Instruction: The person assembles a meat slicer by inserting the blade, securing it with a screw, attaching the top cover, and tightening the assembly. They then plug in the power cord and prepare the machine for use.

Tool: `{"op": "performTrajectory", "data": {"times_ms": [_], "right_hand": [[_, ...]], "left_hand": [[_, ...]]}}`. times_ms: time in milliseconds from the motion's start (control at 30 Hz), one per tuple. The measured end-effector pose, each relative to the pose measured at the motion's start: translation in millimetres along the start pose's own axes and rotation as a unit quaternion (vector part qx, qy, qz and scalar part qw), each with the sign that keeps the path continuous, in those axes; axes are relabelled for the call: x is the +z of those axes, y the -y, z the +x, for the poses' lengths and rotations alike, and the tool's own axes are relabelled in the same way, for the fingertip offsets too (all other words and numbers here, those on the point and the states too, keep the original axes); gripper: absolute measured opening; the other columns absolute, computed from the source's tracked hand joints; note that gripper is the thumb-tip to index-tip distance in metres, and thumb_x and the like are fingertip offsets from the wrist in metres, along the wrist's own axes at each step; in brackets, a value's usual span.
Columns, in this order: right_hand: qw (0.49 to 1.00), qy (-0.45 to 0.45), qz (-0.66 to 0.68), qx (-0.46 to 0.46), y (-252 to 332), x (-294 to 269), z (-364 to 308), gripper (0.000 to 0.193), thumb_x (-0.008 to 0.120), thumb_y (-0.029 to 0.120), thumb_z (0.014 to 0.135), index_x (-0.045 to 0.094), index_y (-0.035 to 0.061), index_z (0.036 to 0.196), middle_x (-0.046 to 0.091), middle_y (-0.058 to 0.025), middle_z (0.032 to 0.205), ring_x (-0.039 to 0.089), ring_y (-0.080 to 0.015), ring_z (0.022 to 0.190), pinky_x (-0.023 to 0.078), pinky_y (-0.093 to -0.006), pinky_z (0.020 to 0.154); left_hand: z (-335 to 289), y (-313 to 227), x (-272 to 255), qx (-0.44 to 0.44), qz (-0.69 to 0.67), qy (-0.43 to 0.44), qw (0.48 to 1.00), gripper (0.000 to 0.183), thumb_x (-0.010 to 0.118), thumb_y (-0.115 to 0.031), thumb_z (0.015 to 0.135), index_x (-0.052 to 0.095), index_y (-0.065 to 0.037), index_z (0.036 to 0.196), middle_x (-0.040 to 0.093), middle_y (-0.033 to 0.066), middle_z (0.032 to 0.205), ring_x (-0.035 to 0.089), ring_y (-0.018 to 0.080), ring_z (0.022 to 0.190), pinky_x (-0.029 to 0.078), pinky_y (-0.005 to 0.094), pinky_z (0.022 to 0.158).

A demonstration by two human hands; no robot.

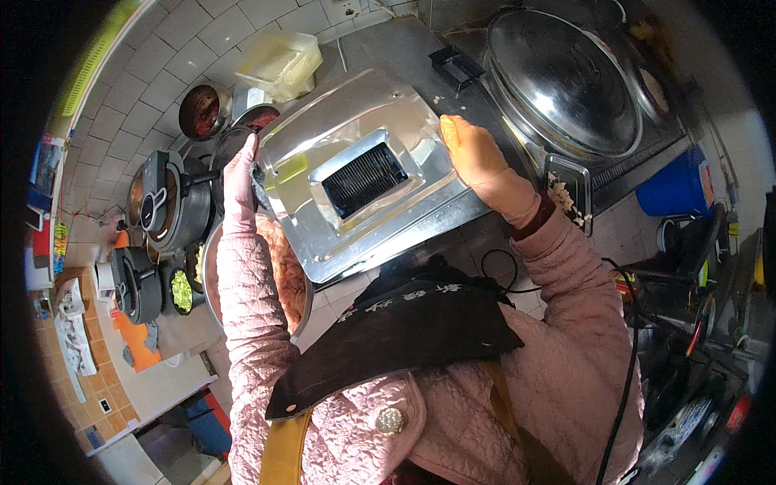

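A shiny rectangular metal panel [295, 234] is held up in front of my chest, tilted. At its middle is a raised frame around a dark, ribbed rectangle. On the panel's left edge my left hand [240, 178] is closed, with something dark beside its fingers. My right hand [485, 166] grips the upper right edge, fingers wrapped over it. Below my left forearm sits a large metal bowl [305, 303] of pinkish pieces, partly hidden by the sleeve and panel.
Behind the panel runs a metal counter [380, 48] with a big lidded pan [562, 81], a small black tray [457, 66] and a metal tray [572, 174] of pale bits. Dark pots [174, 202] and a yellowish plastic tub [279, 61] stand left. A blue bucket [675, 186] is at right.
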State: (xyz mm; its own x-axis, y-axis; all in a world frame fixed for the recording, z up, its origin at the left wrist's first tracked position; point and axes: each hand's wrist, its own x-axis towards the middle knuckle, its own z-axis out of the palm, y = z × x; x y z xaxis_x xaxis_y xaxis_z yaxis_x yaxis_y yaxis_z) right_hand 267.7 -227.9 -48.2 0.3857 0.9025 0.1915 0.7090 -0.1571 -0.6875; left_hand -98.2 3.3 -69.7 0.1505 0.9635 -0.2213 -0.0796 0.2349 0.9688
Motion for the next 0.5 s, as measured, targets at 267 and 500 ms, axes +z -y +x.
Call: {"op": "performTrajectory", "data": {"times_ms": [267, 500], "right_hand": [[0.978, -0.105, -0.075, -0.165, -13, 5, 1, 0.026, 0.051, 0.027, 0.106, 0.064, 0.004, 0.104, 0.07, -0.0213, 0.081, 0.07, -0.0425, 0.079, 0.058, -0.0487, 0.069], [0.994, -0.034, -0.004, -0.102, 11, -32, 9, 0.031, 0.044, 0.031, 0.108, 0.062, 0.0061, 0.108, 0.069, -0.0247, 0.089, 0.067, -0.0454, 0.085, 0.051, -0.0549, 0.076]], "left_hand": [[-1, 0, 1, 0.043, 0.05, -0.004, 0.998, 0.035, 0.077, -0.03, 0.096, 0.075, -0.001, 0.115, 0.075, 0.0044, 0.113, 0.066, 0.0097, 0.102, 0.048, 0.0252, 0.097], [1, -2, 3, 0.03, 0.065, -0.011, 0.997, 0.039, 0.077, -0.035, 0.095, 0.076, -0.001, 0.113, 0.074, 0.0018, 0.108, 0.064, 0.009, 0.097, 0.047, 0.024, 0.092]]}}
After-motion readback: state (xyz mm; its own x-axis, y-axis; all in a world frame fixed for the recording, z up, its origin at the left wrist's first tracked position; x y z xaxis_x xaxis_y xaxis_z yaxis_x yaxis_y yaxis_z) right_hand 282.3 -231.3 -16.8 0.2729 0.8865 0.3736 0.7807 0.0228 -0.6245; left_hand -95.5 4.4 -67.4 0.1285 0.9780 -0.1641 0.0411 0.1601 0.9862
